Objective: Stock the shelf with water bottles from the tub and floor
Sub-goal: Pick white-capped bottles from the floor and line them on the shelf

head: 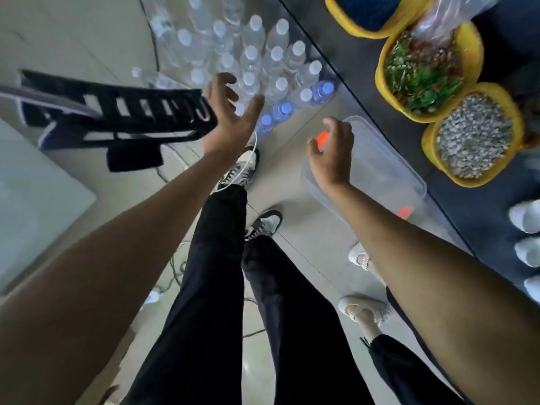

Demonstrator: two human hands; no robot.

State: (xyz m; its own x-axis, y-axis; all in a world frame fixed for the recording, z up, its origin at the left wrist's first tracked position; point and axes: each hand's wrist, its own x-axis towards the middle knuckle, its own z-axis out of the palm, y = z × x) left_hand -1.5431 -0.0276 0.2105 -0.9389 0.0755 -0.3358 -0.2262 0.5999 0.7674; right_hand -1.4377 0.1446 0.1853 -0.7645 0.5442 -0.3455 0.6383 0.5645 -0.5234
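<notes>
At far left a black-and-white bag (117,112) hangs blurred in front of us. Just right of it, our left hand (230,118) is spread wide, palm up and fingers apart, holding nothing, poised above the near edge of the water bottles (251,57). These stand upright on the floor in a tight cluster, most with white caps and a few blue-capped ones (282,108) nearest our shoes. Further right, our right hand (333,156) has its fingers loosely curled around nothing and hovers over the near end of the tub (388,176). The tub is clear plastic with orange clips, sits on the floor against the shelf (365,62), and looks emptied. The shelf's dark surface carries yellow bowls (420,71) of greens and gravel. White rounded shapes (526,216) at its right edge may be stocked bottles, though we cannot tell through the blur. We judge the tub's share finished and the large floor batch still waiting, so most of the work is left.
</notes>
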